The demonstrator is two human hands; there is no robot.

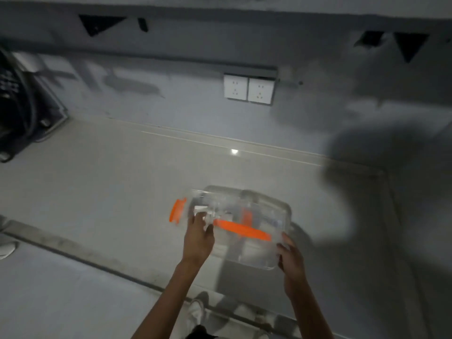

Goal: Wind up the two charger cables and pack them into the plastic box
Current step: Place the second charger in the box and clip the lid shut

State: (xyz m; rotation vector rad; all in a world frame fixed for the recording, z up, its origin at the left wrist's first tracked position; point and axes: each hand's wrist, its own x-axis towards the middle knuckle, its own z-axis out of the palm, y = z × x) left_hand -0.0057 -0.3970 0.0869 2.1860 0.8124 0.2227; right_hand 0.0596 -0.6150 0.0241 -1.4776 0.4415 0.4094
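A clear plastic box (264, 211) with orange latches (242, 230) is held above the floor in the middle of the head view, blurred by motion. My left hand (199, 237) grips its left front edge, where white charger parts (204, 211) show through the plastic. My right hand (291, 259) holds the box's near right corner. One orange latch (177, 211) sticks out at the left end. The cables themselves are too blurred to make out.
Pale tiled floor (122, 192) runs to a grey wall with a double white socket (248, 90). A dark bag or case (22, 106) lies at the far left. My shoes (197, 311) show at the bottom. A large shadow covers the right side.
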